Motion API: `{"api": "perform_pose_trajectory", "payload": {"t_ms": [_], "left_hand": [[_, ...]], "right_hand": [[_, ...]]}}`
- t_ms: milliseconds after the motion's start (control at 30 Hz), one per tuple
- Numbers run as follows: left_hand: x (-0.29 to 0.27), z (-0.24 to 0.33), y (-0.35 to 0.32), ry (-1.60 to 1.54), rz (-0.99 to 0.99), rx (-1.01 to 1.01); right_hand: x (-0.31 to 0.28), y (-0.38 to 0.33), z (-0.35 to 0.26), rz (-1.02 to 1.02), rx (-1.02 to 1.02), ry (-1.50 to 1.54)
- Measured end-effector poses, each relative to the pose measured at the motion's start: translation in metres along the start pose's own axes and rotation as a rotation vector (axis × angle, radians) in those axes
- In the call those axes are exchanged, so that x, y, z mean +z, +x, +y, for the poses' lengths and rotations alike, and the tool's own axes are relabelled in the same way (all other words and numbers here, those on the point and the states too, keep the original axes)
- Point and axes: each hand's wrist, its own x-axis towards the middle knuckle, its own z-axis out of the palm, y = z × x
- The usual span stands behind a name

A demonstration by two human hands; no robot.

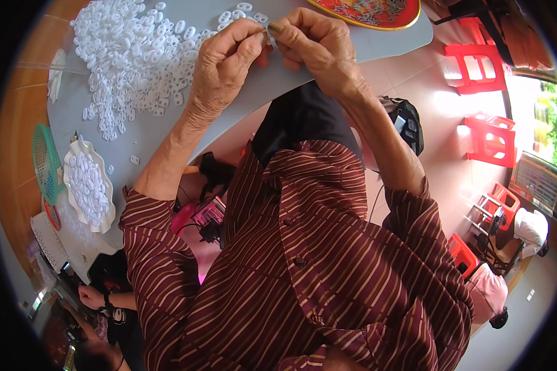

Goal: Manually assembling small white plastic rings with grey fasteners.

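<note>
Over the near edge of the grey table (161, 133), both of my hands meet fingertip to fingertip. My left hand (229, 65) is closed in a pinch, thumb against the fingers. Facing it, my right hand (319, 46) is also pinched closed. Something tiny and pale seems to sit between the fingertips, but the fingers hide what it is. Left of my hands spreads a big heap of small white oval plastic pieces (139, 55) with holes in them. Beyond my right hand stands a red tray with a yellow rim (390, 27), holding many small metal pieces (377, 9).
A white scalloped dish (109, 185) full of white pieces stands at the table's left, beside a green mesh basket (45, 157). Red plastic stools (492, 142) and a black backpack (408, 127) are on the right. Other people sit at lower left and far right.
</note>
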Motion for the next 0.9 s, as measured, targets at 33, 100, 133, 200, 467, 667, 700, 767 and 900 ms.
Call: {"api": "perform_pose_trajectory", "payload": {"t_ms": [33,100,133,200,467,667,700,767,900], "left_hand": [[-0.001,-0.001,0.001,0.004,-0.001,0.001],[0.001,-0.001,0.001,-0.016,0.012,0.005],[0.002,0.000,0.000,-0.036,0.026,0.003],[0.001,0.001,0.001,-0.025,0.025,0.019],[-0.013,0.014,0.021,0.307,0.086,0.082],[-0.039,-0.017,0.063,0.892,-0.079,0.261],[-0.041,-0.022,0.066,0.893,-0.085,0.267],[-0.041,-0.026,0.072,0.878,-0.200,0.175],[-0.041,-0.034,0.073,0.868,-0.226,0.182]], "right_hand": [[0.001,0.000,-0.002,0.012,0.001,-0.060],[0.003,-0.002,-0.005,0.019,0.011,-0.074],[0.005,-0.003,-0.005,0.024,0.025,-0.086],[0.006,-0.001,0.002,0.042,-0.047,-0.093],[0.006,0.000,0.008,0.088,-0.181,-0.158],[0.003,-0.003,0.005,0.044,-0.012,0.105],[0.003,-0.002,0.007,0.036,-0.031,0.084],[0.003,-0.002,0.007,0.033,-0.049,0.062],[0.004,-0.002,0.006,0.042,-0.109,-0.034]]}}
